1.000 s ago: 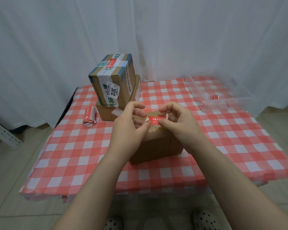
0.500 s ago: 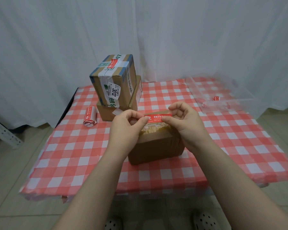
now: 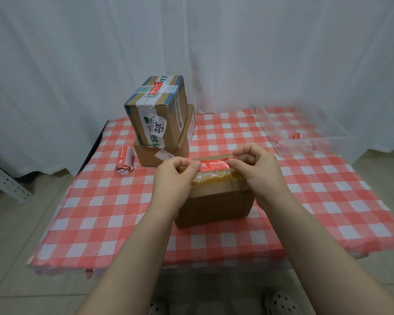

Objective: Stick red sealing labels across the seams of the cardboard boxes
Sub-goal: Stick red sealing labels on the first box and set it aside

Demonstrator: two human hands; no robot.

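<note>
A brown cardboard box (image 3: 216, 201) with yellowish tape on its top stands in the middle of the checked table. Over its top I hold a red sealing label (image 3: 214, 165) stretched flat between both hands. My left hand (image 3: 175, 176) pinches the label's left end and my right hand (image 3: 255, 167) pinches its right end. Whether the label touches the box top I cannot tell. Two other boxes are stacked at the back left; the upper box (image 3: 156, 110) bears a red label (image 3: 155, 88) on its top, and the lower box (image 3: 164, 153) lies flat beneath it.
A roll of red labels (image 3: 124, 162) lies left of the stack. A clear plastic tray (image 3: 305, 130) with label scraps stands at the back right. The red-and-white checked tablecloth (image 3: 100, 212) covers the table, and a white curtain hangs behind. My shoes show below the front edge.
The label, at first a short piece between my fingertips, has been drawn out to full length. My hands have moved apart and slightly away from me over the box top.
</note>
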